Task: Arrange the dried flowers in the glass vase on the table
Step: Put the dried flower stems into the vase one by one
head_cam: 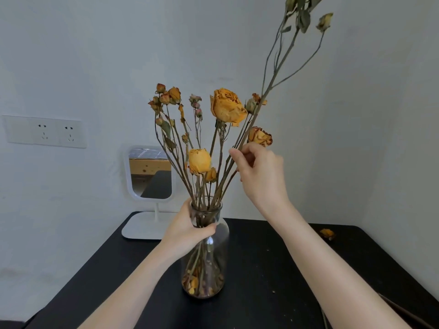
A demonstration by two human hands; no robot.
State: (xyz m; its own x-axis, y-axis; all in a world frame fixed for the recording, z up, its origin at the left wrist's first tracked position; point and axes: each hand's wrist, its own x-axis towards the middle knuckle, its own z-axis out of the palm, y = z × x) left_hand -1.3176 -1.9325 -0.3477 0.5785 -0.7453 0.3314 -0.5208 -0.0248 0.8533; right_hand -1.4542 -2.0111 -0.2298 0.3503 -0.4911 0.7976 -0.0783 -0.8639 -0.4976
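While left hand (pixel 187 230) grips vase (pixel 215 264), right hand (pixel 260 172) pinches tall stem (pixel 266 91).

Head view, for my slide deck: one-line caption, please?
Left hand steadies the glass vase while right hand pinches a tall dried stem.

Cut off by the top edge: the uppermost buds of the tall branching stem (pixel 273 81), far above the glass vase (pixel 215 257). Hidden behind the left hand (pixel 187 230): part of the vase's neck. Lost among loose petals at the vase's bottom: the stem ends. Cropped at the lower right corner, right of the vase: a thin brown stick (pixel 403 311), unidentifiable.
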